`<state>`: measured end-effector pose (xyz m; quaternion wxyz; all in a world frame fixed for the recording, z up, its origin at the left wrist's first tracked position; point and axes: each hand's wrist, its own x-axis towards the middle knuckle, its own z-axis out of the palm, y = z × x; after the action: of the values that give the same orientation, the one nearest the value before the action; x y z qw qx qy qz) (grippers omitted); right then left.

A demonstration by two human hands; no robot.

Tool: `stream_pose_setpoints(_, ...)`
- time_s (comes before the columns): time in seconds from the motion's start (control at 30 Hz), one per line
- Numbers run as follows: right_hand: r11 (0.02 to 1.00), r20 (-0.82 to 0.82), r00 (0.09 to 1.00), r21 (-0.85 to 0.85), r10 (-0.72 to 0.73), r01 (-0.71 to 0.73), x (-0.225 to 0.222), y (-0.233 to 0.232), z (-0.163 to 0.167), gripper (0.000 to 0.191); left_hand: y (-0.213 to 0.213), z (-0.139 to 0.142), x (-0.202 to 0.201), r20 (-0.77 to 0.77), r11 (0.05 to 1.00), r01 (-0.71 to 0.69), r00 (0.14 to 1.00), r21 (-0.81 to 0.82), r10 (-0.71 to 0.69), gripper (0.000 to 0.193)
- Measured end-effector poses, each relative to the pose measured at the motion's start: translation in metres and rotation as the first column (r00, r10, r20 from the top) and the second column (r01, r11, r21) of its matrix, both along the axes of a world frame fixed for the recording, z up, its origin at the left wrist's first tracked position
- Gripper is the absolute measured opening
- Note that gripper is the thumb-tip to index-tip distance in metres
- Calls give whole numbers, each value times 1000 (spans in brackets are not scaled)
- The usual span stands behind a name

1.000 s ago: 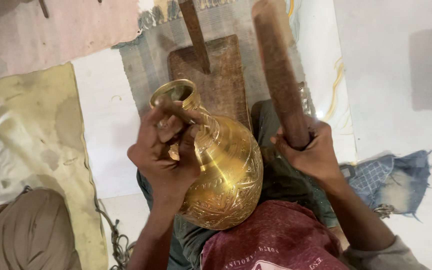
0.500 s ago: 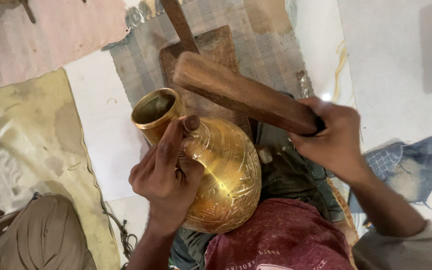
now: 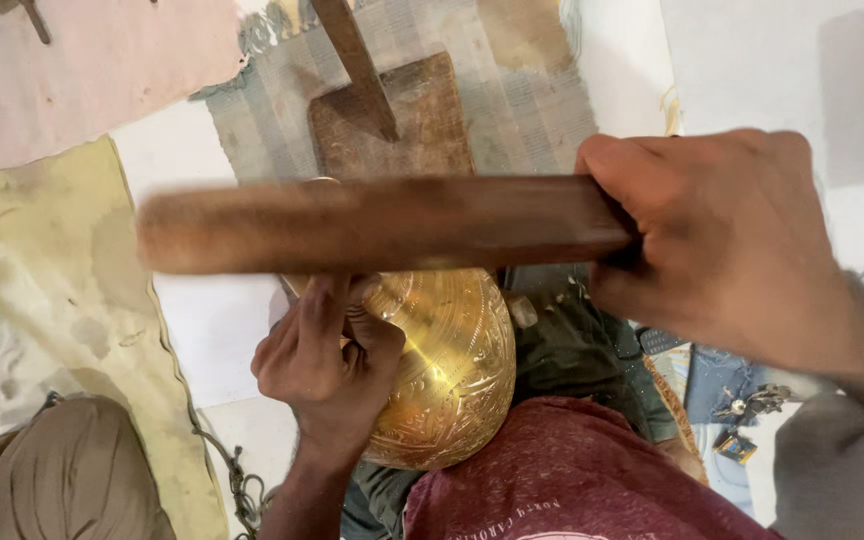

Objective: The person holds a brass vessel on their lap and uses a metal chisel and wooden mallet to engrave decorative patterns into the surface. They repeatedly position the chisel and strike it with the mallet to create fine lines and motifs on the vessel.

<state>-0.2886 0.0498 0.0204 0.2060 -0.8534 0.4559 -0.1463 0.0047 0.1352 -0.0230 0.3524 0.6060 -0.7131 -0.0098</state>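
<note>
The right hand (image 3: 732,245) is wrapped tight around one end of a thick wooden stick (image 3: 382,222), and the stick lies level across the view, blurred along its length, its far end reaching out to the left past the other hand. Below that stick, the left hand (image 3: 327,365) has its grip closed on the neck of a brass pot (image 3: 452,370), fingers curled over the shoulder so that the mouth is hidden behind stick and knuckles. The pot lies tilted in the person's lap, its engraved round belly bulging to the right of the left grip and resting against dark trousers (image 3: 572,360), with a maroon shirt (image 3: 572,480) just beneath. Beyond the stick, a wooden block (image 3: 402,120) with a slanted handle sits on a grey woven mat (image 3: 532,90) on the floor; a yellowish cloth (image 3: 42,290) lies off to the left and a scrap of blue denim (image 3: 722,385) under the right forearm. To my eye this is the striking step: the stick poised over the pot's neck and shoulder. The next move seems to call for a firm hold on the neck, fingers kept clear of the stick's path, and a controlled blow so the thin engraved wall does not dent.
</note>
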Motion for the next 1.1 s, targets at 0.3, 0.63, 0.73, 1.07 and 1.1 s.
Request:
stream_pose_setpoints(0.3,987,174,983,-155,61,-34,16,0,-2,19,3,-11,8,51,999,-30,998,23,29,41)
stream_pose_setpoints(0.63,1000,322,946,-10,13,-11,24,3,1,18,-1,-9,4,-43,1000,-2,999,-9,2,47)
stream_pose_setpoints(0.73,993,192,981,-114,26,-4,29,2,-2,23,0,-10,5,-55,1000,19,998,-15,-20,46)
stream_pose_setpoints(1.07,999,328,944,2,30,-33,34,7,-1,23,1,-13,9,7,999,3,1000,-44,-3,32)
stream_pose_setpoints(1.1,998,222,975,-59,22,-9,34,7,-3,22,2,-13,9,-15,999,16,1000,-33,-16,34)
